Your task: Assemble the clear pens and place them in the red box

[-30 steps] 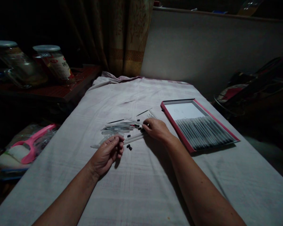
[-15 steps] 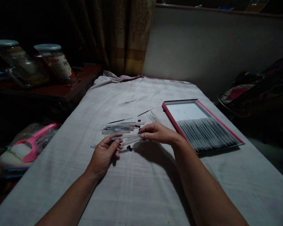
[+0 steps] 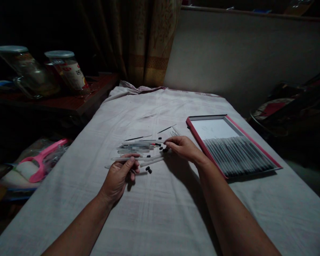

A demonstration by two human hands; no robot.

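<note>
My left hand (image 3: 122,172) is closed around a clear pen barrel (image 3: 142,159), pinched between thumb and fingers and lying nearly level. To the right, my right hand (image 3: 185,147) has its thumb and index finger together. A small black pen cap (image 3: 165,150) shows just under those fingertips; whether it is held or lies on the cloth I cannot tell. Beyond the hands is a loose pile of clear barrels and refills (image 3: 136,146). More black caps (image 3: 148,170) lie in front of the pile. Some clear barrels (image 3: 175,131) are partly hidden behind my right hand.
A shallow red-edged box (image 3: 208,151) on the right holds a row of clear pens with black ends. Pale checked cloth (image 3: 154,213) covers the table. At left, a side table (image 3: 96,96) carries a jar (image 3: 72,73) and a glass pitcher (image 3: 36,80); a pink-handled item (image 3: 40,163) sits lower.
My right hand has let go of the barrel's right end and moved slightly right. The barrel now reaches further left through my left hand. The view has shifted a little.
</note>
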